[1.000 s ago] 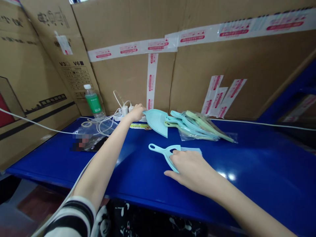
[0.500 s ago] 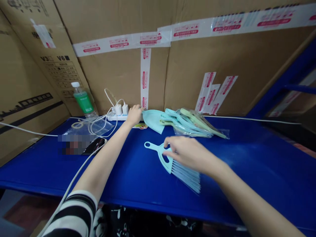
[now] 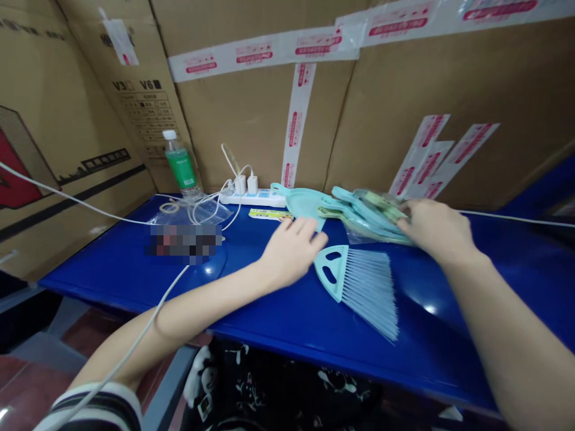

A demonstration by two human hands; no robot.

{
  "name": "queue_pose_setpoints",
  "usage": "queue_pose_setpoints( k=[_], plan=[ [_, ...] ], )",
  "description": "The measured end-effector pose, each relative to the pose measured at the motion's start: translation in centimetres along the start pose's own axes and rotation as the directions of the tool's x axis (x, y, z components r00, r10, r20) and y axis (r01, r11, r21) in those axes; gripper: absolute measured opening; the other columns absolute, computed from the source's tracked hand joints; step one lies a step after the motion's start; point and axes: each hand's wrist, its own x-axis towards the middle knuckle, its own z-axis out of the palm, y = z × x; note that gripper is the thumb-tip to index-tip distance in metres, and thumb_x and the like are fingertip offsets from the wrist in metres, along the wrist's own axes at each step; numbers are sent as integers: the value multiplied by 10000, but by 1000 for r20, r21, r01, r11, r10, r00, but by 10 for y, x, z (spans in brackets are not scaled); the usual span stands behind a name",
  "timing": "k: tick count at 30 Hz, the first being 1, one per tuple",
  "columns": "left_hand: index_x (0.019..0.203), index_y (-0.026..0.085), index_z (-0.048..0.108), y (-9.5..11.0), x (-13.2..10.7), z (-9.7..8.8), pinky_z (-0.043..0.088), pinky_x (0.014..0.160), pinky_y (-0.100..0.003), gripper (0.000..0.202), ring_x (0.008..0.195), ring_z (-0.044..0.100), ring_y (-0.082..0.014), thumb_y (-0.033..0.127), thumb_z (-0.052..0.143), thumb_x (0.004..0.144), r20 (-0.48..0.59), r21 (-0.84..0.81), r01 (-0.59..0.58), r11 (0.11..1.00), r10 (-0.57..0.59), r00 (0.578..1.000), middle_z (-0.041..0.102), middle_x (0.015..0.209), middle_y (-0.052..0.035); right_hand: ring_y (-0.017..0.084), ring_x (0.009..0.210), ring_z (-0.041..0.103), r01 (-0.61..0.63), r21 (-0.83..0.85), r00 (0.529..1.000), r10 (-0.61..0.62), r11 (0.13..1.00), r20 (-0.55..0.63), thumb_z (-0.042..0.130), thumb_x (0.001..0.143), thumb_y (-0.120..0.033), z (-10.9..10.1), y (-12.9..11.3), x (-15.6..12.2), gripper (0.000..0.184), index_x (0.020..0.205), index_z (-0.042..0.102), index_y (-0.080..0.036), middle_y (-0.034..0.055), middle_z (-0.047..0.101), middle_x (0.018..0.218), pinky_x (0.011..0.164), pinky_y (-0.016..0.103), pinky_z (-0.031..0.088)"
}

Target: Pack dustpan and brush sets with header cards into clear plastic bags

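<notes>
A light-blue hand brush (image 3: pixel 331 272) with pale bristles lies on the blue table, bristles toward the right. Over its handle end is my left hand (image 3: pixel 294 251), fingers loosely bent and apart; it hides the handle. Behind it a light-blue dustpan (image 3: pixel 305 202) rests against the pile. My right hand (image 3: pixel 438 230) has its thumb and fingers around the right end of the bagged brushes and dustpans (image 3: pixel 366 218), light blue and pale green in clear plastic. The fingertips there are partly hidden.
A white power strip (image 3: pixel 265 198) with chargers and cables stands by the cardboard wall (image 3: pixel 251 120). To its left are a green-labelled bottle (image 3: pixel 181 167) and a clear plastic bag (image 3: pixel 211 209). A white cable (image 3: pixel 173 287) crosses over my left forearm.
My left hand has come from the dustpan's handle to the brush handle. My right hand has gone from above the brush to the right end of the bagged pile. The view has shifted left.
</notes>
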Motion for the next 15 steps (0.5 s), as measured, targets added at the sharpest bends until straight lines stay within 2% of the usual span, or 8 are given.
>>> queue_pose_setpoints(
  k=[1, 3, 5, 8, 10, 12, 14, 15],
  plan=[
    [871, 143, 621, 5, -10, -5, 368, 660, -309, 191, 788, 535, -197, 100, 439, 908, -113, 8, -102, 995, 102, 988, 576, 813, -63, 309, 835, 683, -24, -16, 999, 25, 1000, 21, 432, 872, -112, -2, -2, 0, 282, 972, 683, -33, 238, 699, 917, 531, 298, 393],
    [793, 142, 603, 9, -28, -13, 319, 607, -289, 215, 684, 493, -152, 97, 439, 924, -278, 25, -258, 966, 255, 926, 529, 715, -22, 310, 876, 678, -72, -50, 995, 75, 996, 60, 431, 887, -115, -4, -5, 1, 285, 1005, 679, -40, 234, 697, 961, 547, 299, 402],
    [765, 141, 591, 7, -43, -17, 283, 568, -280, 218, 623, 452, -121, 93, 451, 925, -319, 5, -357, 934, 340, 885, 517, 698, -2, 309, 919, 670, -87, -70, 993, 92, 994, 70, 414, 904, -119, -5, -9, 3, 294, 1020, 675, -49, 231, 686, 1019, 575, 303, 416],
    [765, 147, 585, -6, -56, -15, 251, 523, -272, 219, 587, 432, -107, 91, 446, 925, -292, -24, -393, 919, 370, 882, 501, 674, 12, 306, 972, 650, -97, -88, 994, 102, 991, 50, 401, 907, -127, -6, -16, 4, 292, 1008, 670, -77, 212, 669, 1071, 613, 309, 435],
    [776, 155, 579, -17, -59, -12, 260, 513, -268, 235, 592, 445, -110, 89, 420, 936, -236, -35, -368, 929, 350, 907, 490, 662, 13, 304, 970, 643, -66, -67, 997, 63, 996, -45, 421, 884, -135, -6, -20, 2, 265, 977, 668, -105, 190, 677, 1026, 627, 316, 450],
    [788, 161, 575, -28, -61, -9, 281, 513, -265, 251, 601, 460, -113, 83, 395, 945, -191, -41, -327, 944, 314, 930, 492, 663, 10, 303, 929, 645, 45, -19, 976, -48, 999, -211, 430, 878, -160, -6, -26, -5, 245, 937, 664, -120, 180, 682, 934, 630, 328, 467],
    [800, 163, 576, -37, -61, -7, 290, 508, -263, 247, 598, 465, -113, 81, 396, 948, -198, -46, -306, 951, 291, 936, 498, 664, 10, 298, 863, 647, 207, 3, 903, -189, 978, -386, 393, 918, -205, -5, -35, -15, 278, 899, 658, -122, 181, 674, 850, 631, 343, 480],
    [805, 164, 578, -41, -61, -7, 292, 505, -262, 241, 593, 465, -112, 86, 401, 950, -218, -49, -300, 953, 282, 934, 504, 665, 10, 288, 821, 645, 299, -6, 848, -268, 954, -457, 372, 940, -223, -4, -41, -21, 304, 871, 656, -137, 171, 670, 821, 630, 348, 485]
  ],
)
